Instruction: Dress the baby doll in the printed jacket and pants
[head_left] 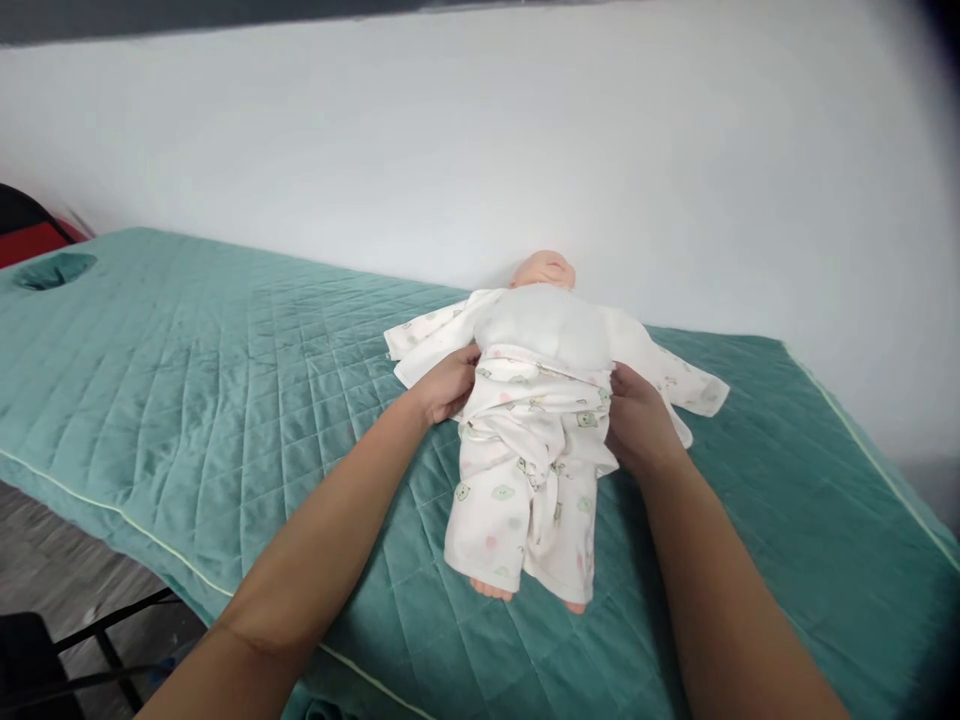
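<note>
A baby doll (544,268) lies on its back, head toward the wall and toes toward me. White patterned baby trousers (517,480) cover its legs and reach its waist, with the toes showing below the cuffs. Its chest is covered in plain white (546,322), and an opened patterned jacket (435,335) spreads out on both sides. At the left of the waistband, my left hand (450,384) is closed on the trousers' edge. My right hand (643,418) grips the opposite side of the waistband, its fingertips partly hidden by the cloth.
A green quilted cover (225,400) is spread over the bed under the doll, with a face hole (56,270) at the far left. Behind runs a white wall (375,150). A red and black object (34,230) stands beyond the bed's left end.
</note>
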